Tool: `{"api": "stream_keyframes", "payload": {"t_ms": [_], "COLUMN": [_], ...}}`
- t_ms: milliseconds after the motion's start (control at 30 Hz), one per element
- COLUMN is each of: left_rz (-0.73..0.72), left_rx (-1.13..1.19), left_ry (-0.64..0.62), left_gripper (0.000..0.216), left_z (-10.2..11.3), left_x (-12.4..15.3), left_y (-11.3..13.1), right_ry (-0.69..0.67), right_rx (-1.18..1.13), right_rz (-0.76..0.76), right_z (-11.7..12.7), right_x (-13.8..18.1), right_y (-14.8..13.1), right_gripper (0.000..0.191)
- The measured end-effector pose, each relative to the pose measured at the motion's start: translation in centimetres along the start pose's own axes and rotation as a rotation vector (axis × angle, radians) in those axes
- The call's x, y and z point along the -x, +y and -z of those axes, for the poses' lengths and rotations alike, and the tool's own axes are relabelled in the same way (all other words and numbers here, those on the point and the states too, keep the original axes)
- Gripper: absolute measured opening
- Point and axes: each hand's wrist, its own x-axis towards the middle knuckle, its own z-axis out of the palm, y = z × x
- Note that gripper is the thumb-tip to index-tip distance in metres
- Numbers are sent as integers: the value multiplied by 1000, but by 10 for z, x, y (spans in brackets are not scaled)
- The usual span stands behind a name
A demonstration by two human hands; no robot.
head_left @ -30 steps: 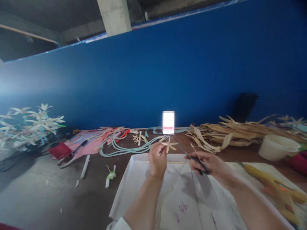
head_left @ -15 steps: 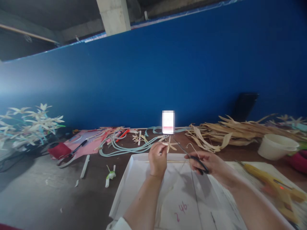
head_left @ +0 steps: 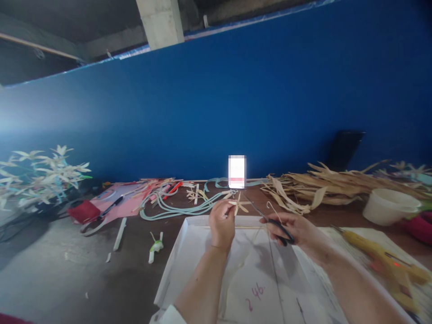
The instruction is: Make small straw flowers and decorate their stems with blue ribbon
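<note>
My left hand [head_left: 222,223] pinches a small star-shaped flower of pale dried leaf [head_left: 239,204] and holds it up above the far edge of a white tray [head_left: 175,270]. My right hand [head_left: 294,233] grips black-handled scissors [head_left: 270,220]; their blades point up and left, with the tips close to the flower. A thin curled strip of leaf sticks up by the fingers of that hand. Both hands hover over the tray, which has pink writing on its floor.
A heap of dried leaves [head_left: 330,184] lies at the back right beside a white bowl [head_left: 389,207]. A yellow glue gun [head_left: 381,258] rests at the right. Pale green cords [head_left: 175,204], pink paper [head_left: 118,202] and a bunch of finished flowers [head_left: 40,175] fill the left. A blue wall [head_left: 236,99] stands behind.
Almost nothing moved. The curled leaf strip by my right hand has shifted slightly, and both hands hold their places.
</note>
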Motion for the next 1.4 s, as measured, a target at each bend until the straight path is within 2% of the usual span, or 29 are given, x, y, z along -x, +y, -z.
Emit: {"api": "stream_keyframes", "payload": {"t_ms": [333, 967, 1400], "left_rz": [13, 44, 59], "left_rx": [2, -3, 8], "left_ry": [-5, -27, -14], "left_gripper": [11, 14, 11], "left_z": [1, 1, 1], "left_x": [0, 1, 0], "left_y": [1, 2, 6], "right_ry": [1, 66, 40], "right_rx": [8, 4, -30], "right_rz": [-17, -5, -7], "right_z": [3, -2, 3], "right_x": [-7, -2, -4], "right_y": [10, 1, 2], "right_gripper": [52, 47, 45]}}
